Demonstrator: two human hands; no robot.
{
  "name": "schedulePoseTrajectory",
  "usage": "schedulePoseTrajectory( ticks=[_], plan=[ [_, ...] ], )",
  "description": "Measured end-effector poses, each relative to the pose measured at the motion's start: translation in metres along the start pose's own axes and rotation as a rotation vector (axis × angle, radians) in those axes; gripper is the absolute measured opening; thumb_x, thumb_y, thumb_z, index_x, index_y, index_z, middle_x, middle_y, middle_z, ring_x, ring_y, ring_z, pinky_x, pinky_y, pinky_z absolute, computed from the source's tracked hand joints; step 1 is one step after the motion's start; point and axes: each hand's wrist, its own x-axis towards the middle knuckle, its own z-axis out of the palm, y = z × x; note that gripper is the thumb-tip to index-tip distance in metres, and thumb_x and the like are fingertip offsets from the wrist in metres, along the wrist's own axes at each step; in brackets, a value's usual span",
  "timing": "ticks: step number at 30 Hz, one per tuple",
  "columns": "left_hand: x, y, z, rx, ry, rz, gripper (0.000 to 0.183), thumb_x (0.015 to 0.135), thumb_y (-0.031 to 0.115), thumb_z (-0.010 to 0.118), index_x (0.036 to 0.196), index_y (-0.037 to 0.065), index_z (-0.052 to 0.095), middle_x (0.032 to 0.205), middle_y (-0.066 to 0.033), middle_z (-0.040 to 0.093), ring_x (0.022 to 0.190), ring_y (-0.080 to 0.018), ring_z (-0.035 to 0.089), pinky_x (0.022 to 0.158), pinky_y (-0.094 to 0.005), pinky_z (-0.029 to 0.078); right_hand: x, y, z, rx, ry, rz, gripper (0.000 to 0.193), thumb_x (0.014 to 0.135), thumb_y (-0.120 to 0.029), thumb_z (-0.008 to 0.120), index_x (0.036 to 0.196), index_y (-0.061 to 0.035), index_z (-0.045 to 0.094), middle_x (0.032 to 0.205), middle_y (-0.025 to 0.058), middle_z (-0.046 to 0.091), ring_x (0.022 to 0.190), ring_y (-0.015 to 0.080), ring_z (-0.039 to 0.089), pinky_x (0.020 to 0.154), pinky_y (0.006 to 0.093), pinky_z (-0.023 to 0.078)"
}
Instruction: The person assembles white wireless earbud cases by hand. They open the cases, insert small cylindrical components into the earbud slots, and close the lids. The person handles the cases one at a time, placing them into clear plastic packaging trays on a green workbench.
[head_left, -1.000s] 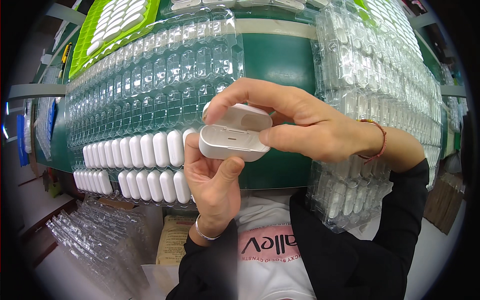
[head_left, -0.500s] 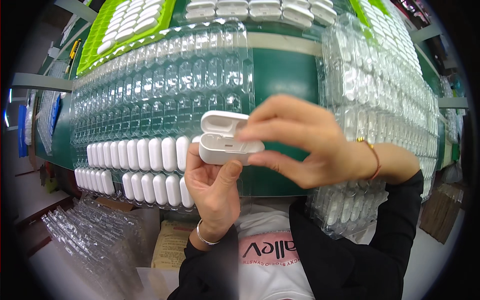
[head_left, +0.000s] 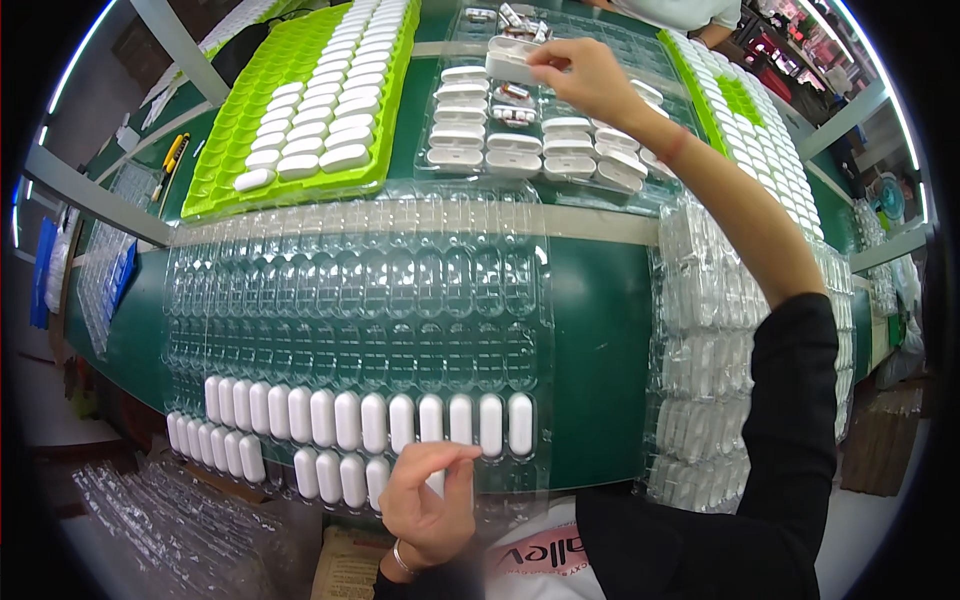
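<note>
At the far middle, my right hand (head_left: 580,78) pinches the end of a white earbud charging case (head_left: 513,66) with its lid raised. That case is over a clear tray holding several other open white cases (head_left: 458,138). My left hand (head_left: 432,505) is near the front edge, fingers curled toward the thumb with nothing visible gripped. Beneath and beside it, closed white cases (head_left: 347,420) stand in two rows in the front part of a clear plastic blister tray (head_left: 400,290). The left hand hides part of the front row; the tray's rear slots hold no cases.
A green tray (head_left: 230,150) of white cases is at the far left, another green tray (head_left: 735,95) at the far right. Stacked clear blister trays (head_left: 700,350) stand on the right. Small dark-and-white pieces (head_left: 515,115) lie in the far tray. Another person (head_left: 690,12) is at the back.
My right hand has moved from the middle to the far tray, holding an open case. The left hand has let go of the case and moved lower. The view has tilted up.
</note>
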Motion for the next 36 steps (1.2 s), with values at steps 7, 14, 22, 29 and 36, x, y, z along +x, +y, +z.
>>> schedulePoseTrajectory(
  ticks=[7, 14, 22, 29, 36],
  plan=[
    [-0.012, -0.012, -0.015, 0.010, 0.049, -0.048, 0.020, 0.087, -0.008, 0.059, 0.105, -0.003, 0.050, 0.088, -0.0177, 0.063, 0.070, -0.0158, 0.059, 0.063, -0.0250, 0.051, 0.080, 0.060, 0.103, -0.061, 0.099, 0.016, 0.018, 0.075, -0.012, 0.062, 0.087, -0.0072, 0.074, 0.083, 0.0173, 0.069, 0.078, 0.0354, 0.067, 0.077, 0.0402, 0.053],
    [-0.005, -0.007, -0.023, 0.080, 0.071, -0.078, 0.021, 0.085, -0.006, 0.064, 0.102, -0.001, 0.054, 0.087, -0.0165, 0.067, 0.066, -0.0155, 0.060, 0.059, -0.0241, 0.051, 0.088, 0.072, 0.123, -0.130, -0.063, 0.011, 0.020, 0.076, -0.011, 0.060, 0.088, -0.0067, 0.075, 0.087, 0.0178, 0.070, 0.083, 0.0338, 0.068, 0.082, 0.0388, 0.053],
    [0.035, -0.020, -0.133, 1.097, 0.480, 0.173, 0.020, 0.086, -0.010, 0.060, 0.102, -0.002, 0.066, 0.095, -0.0135, 0.069, 0.087, -0.0261, 0.067, 0.078, -0.0335, 0.051, 0.075, 0.082, 0.053, -0.115, -0.113, -0.096, 0.021, 0.085, -0.018, 0.062, 0.097, -0.0022, 0.071, 0.081, 0.0120, 0.070, 0.076, 0.0169, 0.068, 0.073, 0.0305, 0.051],
    [0.063, -0.060, -0.286, 1.502, 0.550, -0.305, 0.027, 0.090, 0.006, 0.052, 0.113, 0.006, 0.067, 0.111, -0.0175, 0.067, 0.101, -0.0374, 0.064, 0.086, -0.0438, 0.050, 0.034, 0.032, -0.065, -0.125, -0.297, -0.057, 0.022, 0.090, -0.012, 0.059, 0.104, 0.0034, 0.067, 0.085, 0.0118, 0.070, 0.079, 0.0156, 0.066, 0.075, 0.0294, 0.051],
    [0.063, -0.101, -0.386, 1.646, 0.337, -0.328, 0.020, 0.080, 0.004, 0.064, 0.098, 0.004, 0.071, 0.095, -0.0154, 0.069, 0.091, -0.0341, 0.066, 0.081, -0.0441, 0.052, -0.051, -0.017, -0.163, -0.267, -0.181, -0.003, 0.017, 0.091, -0.011, 0.061, 0.100, 0.0009, 0.069, 0.086, 0.0124, 0.071, 0.075, 0.0202, 0.067, 0.073, 0.0310, 0.052]
  ],
)
